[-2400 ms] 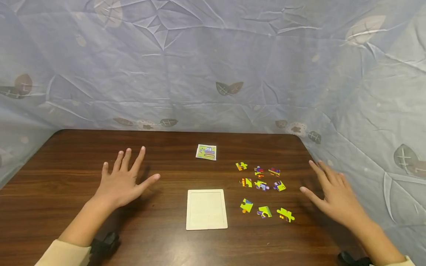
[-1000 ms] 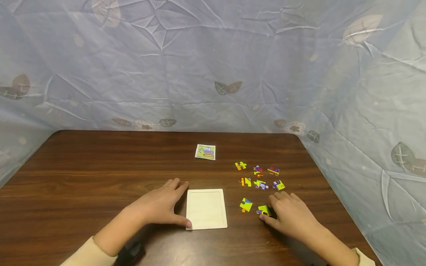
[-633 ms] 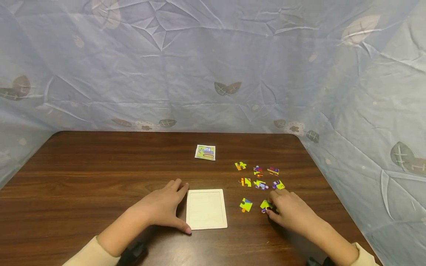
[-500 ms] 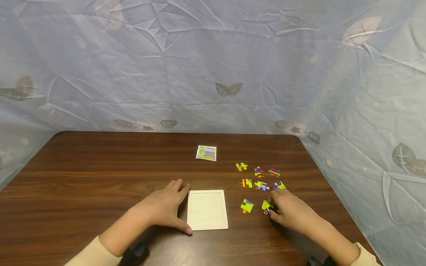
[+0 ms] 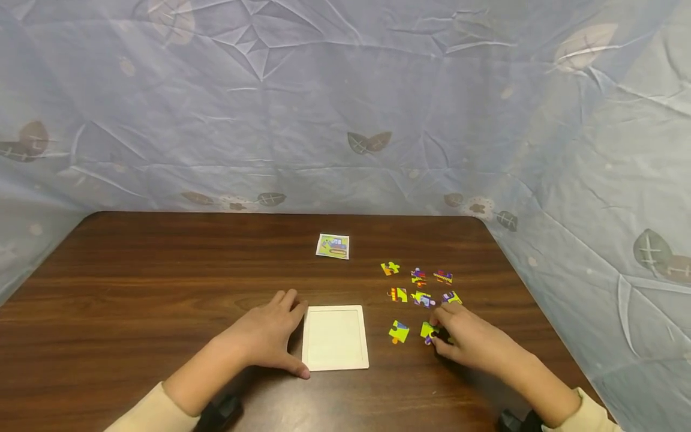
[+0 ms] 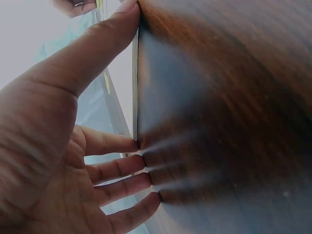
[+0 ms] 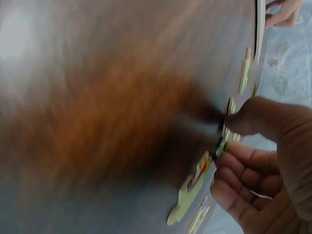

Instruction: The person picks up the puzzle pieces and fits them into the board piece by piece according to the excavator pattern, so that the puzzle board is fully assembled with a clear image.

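My left hand (image 5: 264, 336) lies along the left side of a pale square puzzle tray (image 5: 336, 341). Its thumb touches the near left corner and its forefinger the far left corner; in the left wrist view the fingers (image 6: 119, 187) are straight, tips on the table. With thumb and forefinger my right hand (image 5: 469, 339) pinches a lime-and-purple jigsaw piece (image 5: 427, 329) low at the tabletop. The right hand mostly hides another lime piece, which shows in the right wrist view as a long lime jigsaw piece (image 7: 185, 202).
Several loose jigsaw pieces (image 5: 423, 299) lie in rows beyond the right hand. One lime-and-blue piece (image 5: 399, 332) sits between the tray and that hand. A small picture card (image 5: 333, 246) of a digger lies farther back. A grey curtain (image 5: 345, 108) hangs behind the table.
Both hands came down from spread above the table: the left onto the tray's edge, the right onto a jigsaw piece. That piece has turned and shifted slightly away from me.
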`<state>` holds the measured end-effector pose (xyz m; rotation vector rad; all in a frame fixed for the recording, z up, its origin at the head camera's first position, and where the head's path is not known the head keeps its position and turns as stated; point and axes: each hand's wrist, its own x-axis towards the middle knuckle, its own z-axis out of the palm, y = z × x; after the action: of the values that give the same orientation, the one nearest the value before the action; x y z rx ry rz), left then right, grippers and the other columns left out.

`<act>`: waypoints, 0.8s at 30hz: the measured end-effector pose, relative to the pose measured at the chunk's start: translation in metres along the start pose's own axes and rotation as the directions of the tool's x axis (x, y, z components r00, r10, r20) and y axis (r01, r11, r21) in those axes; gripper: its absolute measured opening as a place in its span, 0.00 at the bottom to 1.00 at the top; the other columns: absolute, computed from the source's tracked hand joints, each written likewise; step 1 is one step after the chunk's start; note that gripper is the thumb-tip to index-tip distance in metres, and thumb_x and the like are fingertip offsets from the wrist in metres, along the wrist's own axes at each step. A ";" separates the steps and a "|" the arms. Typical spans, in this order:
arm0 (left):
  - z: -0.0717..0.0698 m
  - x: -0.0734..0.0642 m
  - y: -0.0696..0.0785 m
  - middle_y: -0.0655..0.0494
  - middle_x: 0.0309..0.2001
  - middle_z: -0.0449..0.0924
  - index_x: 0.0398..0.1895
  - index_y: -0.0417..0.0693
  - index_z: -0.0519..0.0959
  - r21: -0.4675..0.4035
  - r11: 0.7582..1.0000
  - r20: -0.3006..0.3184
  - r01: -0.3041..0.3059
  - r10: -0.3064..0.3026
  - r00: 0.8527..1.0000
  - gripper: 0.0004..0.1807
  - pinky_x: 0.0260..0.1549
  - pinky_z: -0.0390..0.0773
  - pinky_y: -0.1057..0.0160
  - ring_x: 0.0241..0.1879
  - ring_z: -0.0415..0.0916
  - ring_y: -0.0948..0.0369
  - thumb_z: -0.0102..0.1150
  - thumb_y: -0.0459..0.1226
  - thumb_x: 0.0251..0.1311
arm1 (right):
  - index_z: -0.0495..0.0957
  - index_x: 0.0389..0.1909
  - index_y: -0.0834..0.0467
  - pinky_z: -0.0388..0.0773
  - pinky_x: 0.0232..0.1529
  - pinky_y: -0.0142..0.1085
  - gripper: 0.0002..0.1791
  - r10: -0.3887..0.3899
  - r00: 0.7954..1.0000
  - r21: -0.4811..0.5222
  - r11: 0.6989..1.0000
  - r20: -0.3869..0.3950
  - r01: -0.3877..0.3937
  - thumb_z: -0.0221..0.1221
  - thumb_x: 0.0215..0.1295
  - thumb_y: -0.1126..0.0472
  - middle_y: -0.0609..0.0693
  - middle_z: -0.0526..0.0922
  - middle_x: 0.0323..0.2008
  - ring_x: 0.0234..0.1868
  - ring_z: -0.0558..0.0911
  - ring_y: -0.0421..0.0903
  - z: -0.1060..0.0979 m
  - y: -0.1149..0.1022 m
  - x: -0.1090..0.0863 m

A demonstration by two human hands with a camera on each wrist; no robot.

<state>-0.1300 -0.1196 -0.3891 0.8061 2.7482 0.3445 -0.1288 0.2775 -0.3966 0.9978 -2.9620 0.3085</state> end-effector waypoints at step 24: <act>0.002 0.005 0.003 0.39 0.67 0.70 0.71 0.31 0.72 0.007 0.999 -0.032 -0.037 0.037 0.999 0.66 0.51 0.86 0.43 0.67 0.70 0.44 0.80 0.69 0.36 | 0.82 0.50 0.58 0.83 0.47 0.32 0.13 -0.193 0.976 0.045 0.981 0.102 0.189 0.67 0.69 0.56 0.48 0.83 0.46 0.47 0.78 0.41 0.001 -0.072 0.089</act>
<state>-0.1327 -0.1142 -0.3908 0.8616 2.7679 0.3596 -0.1568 0.1684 -0.3788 1.3323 -2.9289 0.3152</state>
